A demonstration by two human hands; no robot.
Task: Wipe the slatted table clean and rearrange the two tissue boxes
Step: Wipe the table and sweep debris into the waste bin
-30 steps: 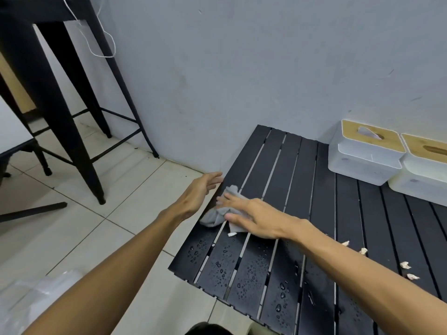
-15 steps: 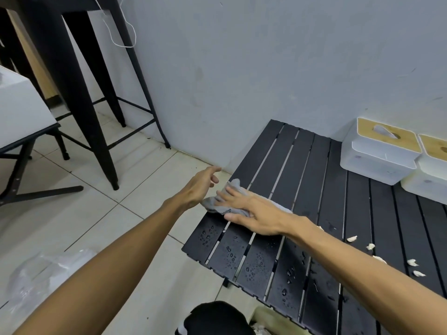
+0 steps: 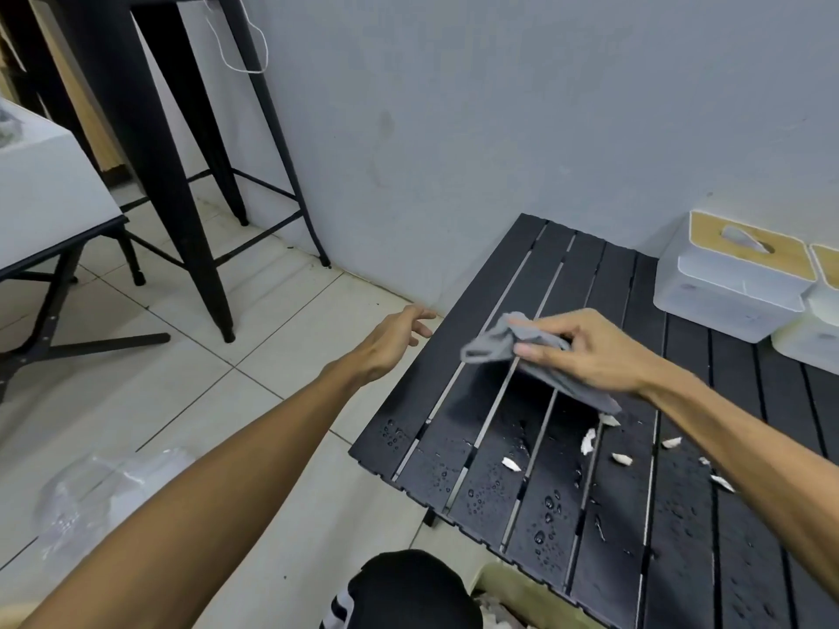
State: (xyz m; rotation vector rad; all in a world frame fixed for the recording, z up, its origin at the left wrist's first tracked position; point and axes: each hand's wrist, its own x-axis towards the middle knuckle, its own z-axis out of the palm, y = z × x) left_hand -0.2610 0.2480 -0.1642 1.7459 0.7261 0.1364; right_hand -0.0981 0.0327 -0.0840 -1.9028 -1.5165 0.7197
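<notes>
A black slatted table (image 3: 576, 274) fills the right side, wet with droplets near its front-left corner. Several small white scraps (image 3: 588, 442) lie on its slats. My right hand (image 3: 585, 351) is shut on a grey cloth (image 3: 495, 340), which is lifted off the surface and hangs from my fingers. My left hand (image 3: 395, 340) hovers open beside the table's left edge, holding nothing. Two white tissue boxes with wooden lids stand side by side at the back right against the wall: the nearer-left box (image 3: 731, 274) shows a tissue poking out; the other box (image 3: 817, 329) is cut off by the frame.
A tall black metal stool (image 3: 181, 183) stands on the tiled floor at the left, with a white cord (image 3: 236, 43) hanging near it. A white-topped table (image 3: 41, 197) is at far left. Clear crumpled plastic (image 3: 100, 488) lies on the floor. A grey wall backs the table.
My right hand went from pressing the cloth flat on the slats to lifting it, bunched in the fingers. More white scraps now show below that hand.
</notes>
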